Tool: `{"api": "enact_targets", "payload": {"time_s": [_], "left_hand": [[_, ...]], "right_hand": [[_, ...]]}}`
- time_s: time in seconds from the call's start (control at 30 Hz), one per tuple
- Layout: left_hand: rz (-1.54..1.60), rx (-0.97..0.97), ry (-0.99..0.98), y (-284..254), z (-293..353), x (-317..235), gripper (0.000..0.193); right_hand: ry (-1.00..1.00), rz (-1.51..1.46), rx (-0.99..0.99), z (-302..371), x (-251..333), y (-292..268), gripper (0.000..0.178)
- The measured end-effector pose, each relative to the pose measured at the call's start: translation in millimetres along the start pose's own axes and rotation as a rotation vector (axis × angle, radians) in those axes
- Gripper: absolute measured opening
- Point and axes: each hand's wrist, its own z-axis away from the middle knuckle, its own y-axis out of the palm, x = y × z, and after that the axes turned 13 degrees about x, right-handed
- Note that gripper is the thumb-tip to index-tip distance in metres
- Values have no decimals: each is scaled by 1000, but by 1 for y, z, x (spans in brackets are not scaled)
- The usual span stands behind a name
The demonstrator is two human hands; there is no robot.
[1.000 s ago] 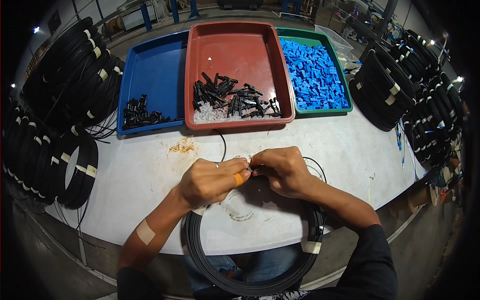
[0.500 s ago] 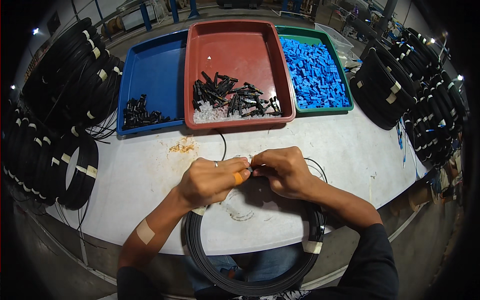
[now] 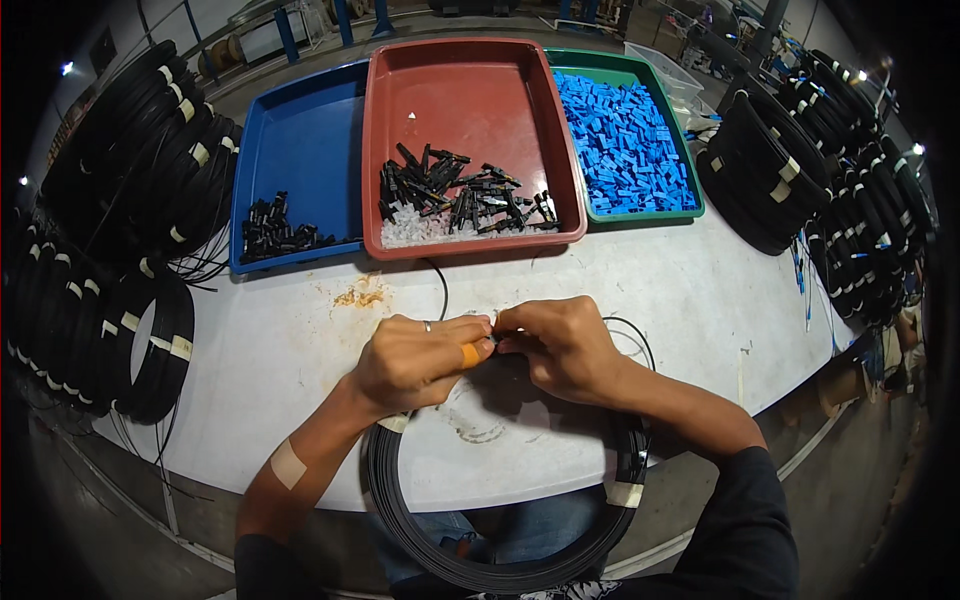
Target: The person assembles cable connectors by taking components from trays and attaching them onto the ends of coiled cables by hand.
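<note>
My left hand (image 3: 415,362), with a ring and an orange wrap on a digit, is closed in a pinch at mid-table. Fingertip to fingertip with it, my right hand (image 3: 568,345) pinches too. Between them only a sliver of a small greyish piece shows; the fingers hide its kind. A coil of black cable (image 3: 383,475), bound with pale tape, lies below my hands and hangs over the table's near edge. One loose cable length (image 3: 444,285) curves up beyond my left hand; another bend (image 3: 640,335) shows beside my right wrist.
Along the table's far side stand a blue tray (image 3: 300,125) with black parts, a red tray (image 3: 460,95) with black connectors and clear bits, and a green tray (image 3: 645,216) of blue pieces. Black cable coils (image 3: 130,150) are stacked left, more coils (image 3: 755,185) right.
The view has shifted slightly. Both hands keep almost the same pinched pose, fingertips still together; the coil has not visibly moved on the table.
</note>
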Motion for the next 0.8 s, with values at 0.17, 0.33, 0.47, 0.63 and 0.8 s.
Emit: {"api": "enact_targets", "payload": {"time_s": [0.17,0.33,0.47,0.63,0.8], "left_hand": [[135,-108,-140,6,2,3,13],[410,-59,-337,5,6,2,14],[468,-83,-278,10,1,2,10],[-227,49,96,-1,-2,-3,11],[184,-102,-129,6,0,1,14]], "right_hand": [[-39,-85,-108,-5,-5,3,25],[-196,133,-171,-5,1,-6,23],[-280,105,-202,-3,-4,-2,22],[44,-270,-57,2,-4,5,23],[-1,-194,-75,-3,0,-3,21]]}}
